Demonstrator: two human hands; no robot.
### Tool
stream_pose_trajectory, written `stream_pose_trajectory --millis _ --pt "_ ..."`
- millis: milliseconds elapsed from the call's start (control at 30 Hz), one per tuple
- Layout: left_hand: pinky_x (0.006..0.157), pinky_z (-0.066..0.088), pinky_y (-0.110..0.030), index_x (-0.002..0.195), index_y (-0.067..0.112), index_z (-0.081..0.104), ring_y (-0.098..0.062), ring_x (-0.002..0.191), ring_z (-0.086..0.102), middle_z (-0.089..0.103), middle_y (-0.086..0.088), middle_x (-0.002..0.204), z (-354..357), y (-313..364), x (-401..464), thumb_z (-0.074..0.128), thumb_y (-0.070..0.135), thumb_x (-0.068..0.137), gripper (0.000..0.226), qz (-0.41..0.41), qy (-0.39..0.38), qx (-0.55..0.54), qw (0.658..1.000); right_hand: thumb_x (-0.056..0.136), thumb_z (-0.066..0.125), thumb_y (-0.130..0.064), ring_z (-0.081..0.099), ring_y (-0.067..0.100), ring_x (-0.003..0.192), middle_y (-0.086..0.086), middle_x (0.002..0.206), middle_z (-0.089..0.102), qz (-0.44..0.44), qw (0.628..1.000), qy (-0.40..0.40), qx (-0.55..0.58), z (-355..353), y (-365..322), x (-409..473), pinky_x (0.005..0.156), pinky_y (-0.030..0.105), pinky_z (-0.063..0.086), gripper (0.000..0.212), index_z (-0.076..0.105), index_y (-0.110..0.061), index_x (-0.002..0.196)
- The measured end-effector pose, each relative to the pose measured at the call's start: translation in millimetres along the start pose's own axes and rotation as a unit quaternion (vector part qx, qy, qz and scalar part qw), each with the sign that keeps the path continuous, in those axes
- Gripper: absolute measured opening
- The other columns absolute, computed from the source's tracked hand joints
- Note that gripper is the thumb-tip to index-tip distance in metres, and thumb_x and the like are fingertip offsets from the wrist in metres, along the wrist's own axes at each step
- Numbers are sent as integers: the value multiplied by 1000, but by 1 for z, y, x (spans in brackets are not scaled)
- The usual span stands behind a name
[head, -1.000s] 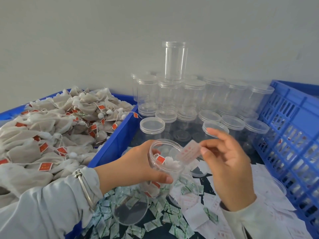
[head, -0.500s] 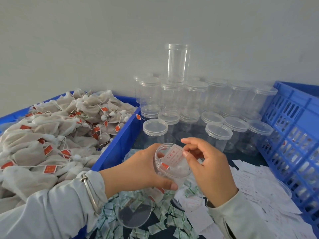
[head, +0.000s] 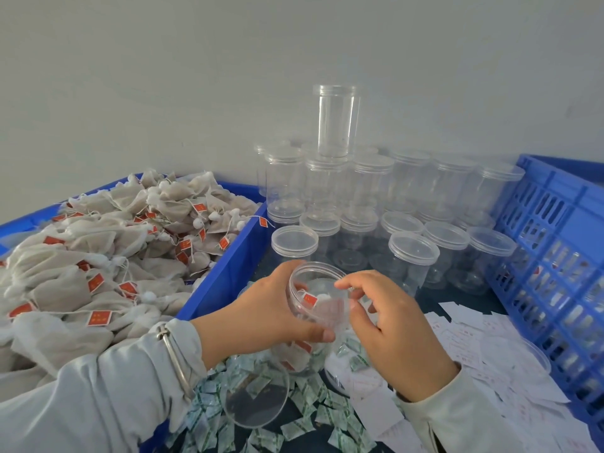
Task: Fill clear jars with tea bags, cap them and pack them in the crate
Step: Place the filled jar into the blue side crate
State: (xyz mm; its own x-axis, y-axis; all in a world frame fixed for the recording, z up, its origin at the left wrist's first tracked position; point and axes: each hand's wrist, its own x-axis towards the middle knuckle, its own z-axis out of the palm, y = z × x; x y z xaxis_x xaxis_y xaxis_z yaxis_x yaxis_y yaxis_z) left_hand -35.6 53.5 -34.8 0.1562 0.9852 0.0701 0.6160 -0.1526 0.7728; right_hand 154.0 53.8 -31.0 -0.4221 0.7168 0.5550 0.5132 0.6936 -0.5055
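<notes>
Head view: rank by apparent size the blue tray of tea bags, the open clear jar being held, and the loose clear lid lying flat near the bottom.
1. Blue plastic tray of tea bags, by far the largest.
2. Open clear plastic jar in the left hand's grip.
3. Loose clear round lid; it lies nearer the camera, so its rank against the jar is unsure.

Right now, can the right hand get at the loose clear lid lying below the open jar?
Probably yes. The lid lies flat on the sachets with nothing on top, the right hand holds nothing, and only the jar in the left hand stands partly between.
</notes>
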Motion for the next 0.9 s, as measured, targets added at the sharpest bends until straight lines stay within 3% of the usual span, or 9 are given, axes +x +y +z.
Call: stream_pose_trajectory --millis 133,233,400,467,567,667,733,800,900 --pt "64 46 -6 133 38 33 12 83 59 57 24 108 0 1 1 84 53 51 98 2 46 -48 998 72 56 -3 46 -4 99 -21 96 54 -62 997 -10 -49 -7 -6 -3 94 0 26 34 69 -16 101" --pt "66 44 -1 119 37 41 18 90 55 59 20 108 -1 7 0 77 65 41 91 16 59 -71 996 71 65 -10 43 -3 98 -20 97 51 -77 995 -8 -60 -13 -11 -1 96 2 25 33 70 -14 104" --pt "82 56 -31 117 31 51 -8 93 68 68 7 106 1 39 17 84 60 45 84 49 58 -153 985 74 76 -3 49 2 91 -11 95 55 -45 998 7 -48 -46 -20 14 86 9 37 33 68 -11 105" --pt "83 55 -31 122 29 52 -9 95 68 69 4 107 5 59 28 85 53 47 85 69 62 -180 979 75 76 -4 49 0 85 -7 94 58 -36 996 37 -68 -67 -24 18 83 9 38 30 69 -11 103" --pt "73 56 -25 116 36 50 -10 94 69 69 1 107 17 96 43 87 45 53 73 114 55 -214 969 74 75 -2 47 1 81 -3 92 60 -35 990 62 -125 -107 -28 16 77 11 39 28 69 -10 101" --pt "84 55 -39 127 25 49 -19 107 64 66 -3 115 35 138 58 84 54 47 92 163 49 -225 959 71 77 1 48 7 79 -1 90 61 -37 975 85 -203 -151 -31 7 75 14 39 29 70 -8 97" --pt "90 53 -39 130 17 47 -18 112 61 64 -3 118 46 167 67 83 63 41 106 203 44 -232 950 69 79 1 43 -1 73 -3 86 58 -39 964 95 -247 -180 -30 2 78 10 35 28 69 -8 94" --pt "95 51 -39 126 21 48 -13 112 60 64 1 118 58 198 77 80 62 42 99 225 48 -229 946 69 78 -4 36 -1 63 -4 82 56 -51 949 108 -291 -211 -27 1 73 9 33 25 69 -8 92" --pt "78 58 -41 133 14 41 -13 99 67 60 -5 120 76 245 90 79 51 55 94 250 51 -261 931 69 70 -19 44 -1 69 -12 80 54 -60 933 145 -323 -261 -16 4 75 4 34 24 68 -20 94"
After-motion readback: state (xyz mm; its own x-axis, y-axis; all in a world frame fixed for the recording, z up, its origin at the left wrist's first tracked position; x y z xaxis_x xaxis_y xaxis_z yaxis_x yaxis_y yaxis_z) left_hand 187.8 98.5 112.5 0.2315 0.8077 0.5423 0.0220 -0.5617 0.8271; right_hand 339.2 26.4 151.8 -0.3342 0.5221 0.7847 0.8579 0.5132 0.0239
